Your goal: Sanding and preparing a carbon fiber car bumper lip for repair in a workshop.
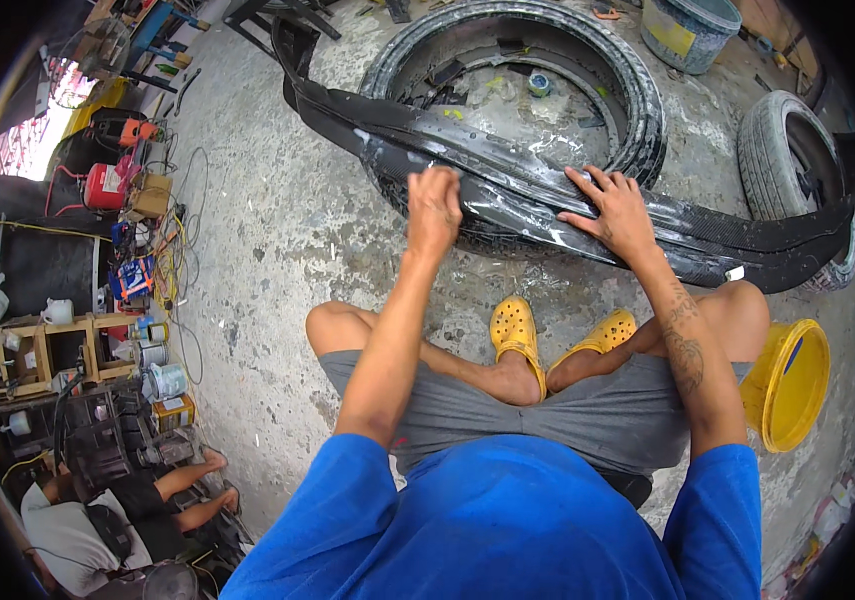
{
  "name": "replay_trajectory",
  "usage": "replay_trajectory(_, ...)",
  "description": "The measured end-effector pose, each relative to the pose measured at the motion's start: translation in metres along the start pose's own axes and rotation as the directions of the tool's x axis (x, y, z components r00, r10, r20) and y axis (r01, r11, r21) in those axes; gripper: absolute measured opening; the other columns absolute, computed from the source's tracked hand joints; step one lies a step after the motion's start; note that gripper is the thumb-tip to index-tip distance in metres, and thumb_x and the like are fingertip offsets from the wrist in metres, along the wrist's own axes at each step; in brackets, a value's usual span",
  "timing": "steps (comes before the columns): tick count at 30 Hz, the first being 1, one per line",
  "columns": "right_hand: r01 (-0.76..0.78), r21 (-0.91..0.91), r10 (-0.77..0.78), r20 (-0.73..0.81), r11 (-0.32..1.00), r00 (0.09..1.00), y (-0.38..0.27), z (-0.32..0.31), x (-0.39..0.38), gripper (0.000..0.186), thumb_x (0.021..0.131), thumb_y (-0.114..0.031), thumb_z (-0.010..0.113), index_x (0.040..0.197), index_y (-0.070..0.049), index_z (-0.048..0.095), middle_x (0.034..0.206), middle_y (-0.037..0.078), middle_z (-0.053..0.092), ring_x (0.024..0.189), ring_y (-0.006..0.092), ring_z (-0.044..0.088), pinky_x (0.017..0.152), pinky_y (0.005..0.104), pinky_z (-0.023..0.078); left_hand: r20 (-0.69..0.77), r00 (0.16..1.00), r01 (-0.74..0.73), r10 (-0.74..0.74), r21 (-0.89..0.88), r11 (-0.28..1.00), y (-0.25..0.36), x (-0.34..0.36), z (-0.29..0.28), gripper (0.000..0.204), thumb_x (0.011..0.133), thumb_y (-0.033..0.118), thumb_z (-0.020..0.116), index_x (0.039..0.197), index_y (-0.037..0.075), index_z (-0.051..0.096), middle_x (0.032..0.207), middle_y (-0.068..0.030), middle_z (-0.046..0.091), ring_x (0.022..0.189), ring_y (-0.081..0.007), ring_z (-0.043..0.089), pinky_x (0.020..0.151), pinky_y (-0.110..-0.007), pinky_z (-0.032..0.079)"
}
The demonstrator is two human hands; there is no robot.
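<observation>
A long, curved black car body panel with a woven carbon-like pattern lies across a big tire laid flat on the floor. Whitish, wet-looking streaks mark its glossy surface. Against the panel's near edge, left of its middle, my left hand is closed with curled fingers; whatever it may hold is hidden. Farther right, my right hand rests on the panel, fingers spread and thumb out to the left.
A second tire stands under the panel's right end. Beside my right knee a yellow bucket lies tipped. A grey, smeared bucket is at the far right. Left are cables, tools, a wooden shelf and another person low down.
</observation>
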State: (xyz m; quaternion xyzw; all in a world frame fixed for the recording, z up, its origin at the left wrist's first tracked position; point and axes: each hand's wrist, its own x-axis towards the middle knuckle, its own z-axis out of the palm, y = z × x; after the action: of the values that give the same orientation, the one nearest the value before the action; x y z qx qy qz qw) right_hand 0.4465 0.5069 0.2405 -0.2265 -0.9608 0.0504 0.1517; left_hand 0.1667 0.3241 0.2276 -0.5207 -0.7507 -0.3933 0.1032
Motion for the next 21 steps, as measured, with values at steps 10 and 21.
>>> replay_trajectory(10, -0.014, -0.02, 0.014, 0.025, 1.0, 1.0, 0.0, 0.001, 0.001, 0.078, 0.095, -0.068, 0.066, 0.159, -0.025, 0.054, 0.145, 0.013, 0.064, 0.119, 0.0329, 0.061, 0.104, 0.0449, 0.047, -0.068, 0.997, 0.036, -0.034, 0.036, 0.999, 0.011, -0.001, 0.0, 0.016, 0.09, -0.008, 0.067, 0.102, 0.001, 0.072, 0.101, -0.0138, 0.07, 0.091, -0.0368, 0.06, 0.084, -0.046, 0.048)
replay_trajectory(21, -0.018, -0.005, 0.018, -0.007, 1.0, 1.0, -0.001, 0.0, 0.001, 0.078, 0.094, -0.067, 0.068, 0.159, -0.026, 0.055, 0.143, 0.012, 0.065, 0.119, 0.0337, 0.062, 0.105, 0.0444, 0.047, -0.11, 0.991, 0.079, -0.07, 0.086, 0.993, -0.002, 0.003, -0.006, 0.013, 0.091, -0.004, 0.069, 0.101, 0.003, 0.073, 0.11, -0.0137, 0.074, 0.099, -0.0369, 0.064, 0.091, -0.042, 0.048)
